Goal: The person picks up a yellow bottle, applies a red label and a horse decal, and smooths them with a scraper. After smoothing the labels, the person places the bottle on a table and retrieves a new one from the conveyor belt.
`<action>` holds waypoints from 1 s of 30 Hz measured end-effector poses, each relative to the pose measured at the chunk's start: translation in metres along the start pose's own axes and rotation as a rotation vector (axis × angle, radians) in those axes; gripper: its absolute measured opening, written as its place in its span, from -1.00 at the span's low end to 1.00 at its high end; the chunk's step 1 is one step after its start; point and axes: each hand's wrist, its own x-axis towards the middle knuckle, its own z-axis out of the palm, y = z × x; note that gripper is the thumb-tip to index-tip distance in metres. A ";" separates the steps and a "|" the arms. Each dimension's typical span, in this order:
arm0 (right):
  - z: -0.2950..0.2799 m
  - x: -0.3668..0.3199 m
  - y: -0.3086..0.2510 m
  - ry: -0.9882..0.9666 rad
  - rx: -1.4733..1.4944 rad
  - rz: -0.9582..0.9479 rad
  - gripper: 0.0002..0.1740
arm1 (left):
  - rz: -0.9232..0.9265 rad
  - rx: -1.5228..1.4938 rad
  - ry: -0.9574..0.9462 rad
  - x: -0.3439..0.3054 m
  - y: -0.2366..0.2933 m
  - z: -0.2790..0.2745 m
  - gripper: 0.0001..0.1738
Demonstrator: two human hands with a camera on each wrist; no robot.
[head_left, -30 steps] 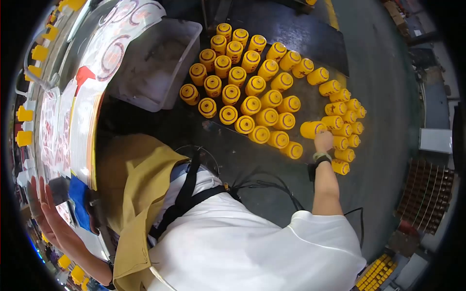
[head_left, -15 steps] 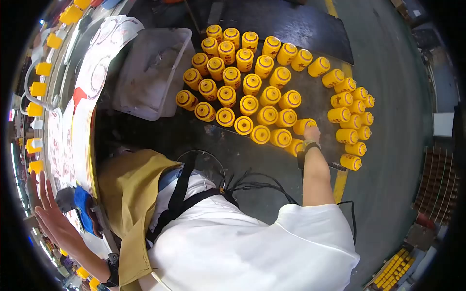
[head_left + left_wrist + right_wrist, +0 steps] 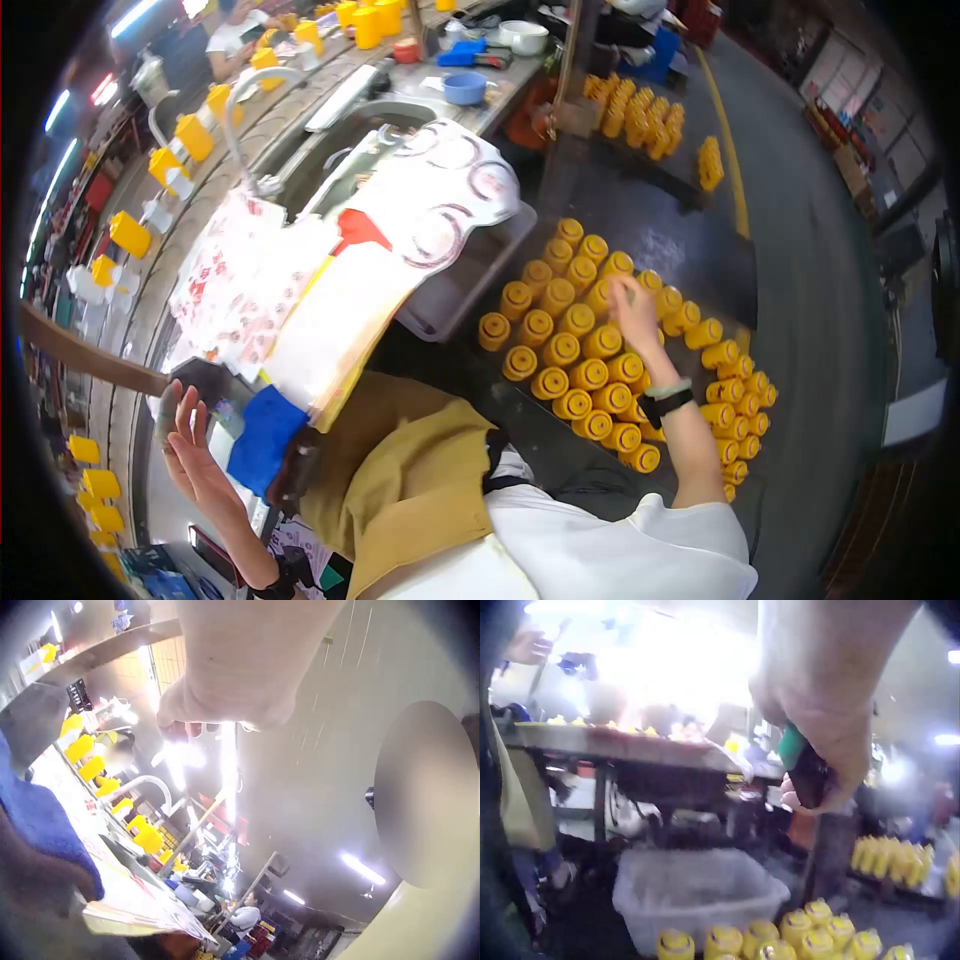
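Observation:
My left hand (image 3: 200, 465) is raised over the left side with fingers extended, holding nothing; in the left wrist view the hand (image 3: 240, 667) fills the top. Beside it lies a blue cloth (image 3: 265, 440). Above the rows of yellow cylinders (image 3: 562, 349) is my right hand (image 3: 637, 318), fingers bent. The right wrist view shows this hand (image 3: 821, 712) gripping a small dark and green object (image 3: 804, 769), its kind unclear. The nearest cylinders (image 3: 817, 943) stand below the hand, apart from it.
A whitish tub (image 3: 697, 889) stands beside the cylinders. The long bench at left carries printed sheets (image 3: 235, 290), a red piece (image 3: 361, 230), a sink (image 3: 385, 118) and a blue bowl (image 3: 464, 88). Further back are more yellow items (image 3: 640, 118). A person (image 3: 235, 40) is at the far left.
The head view has turned up toward the bench and back area. My right hand has left the yellow cylinder at the near right and moved up and back over the rows. The left hand remains raised.

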 end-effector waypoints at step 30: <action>0.499 -0.027 -0.453 -1.315 0.012 -0.747 -0.80 | -0.394 1.318 0.897 0.183 -0.188 -0.514 0.07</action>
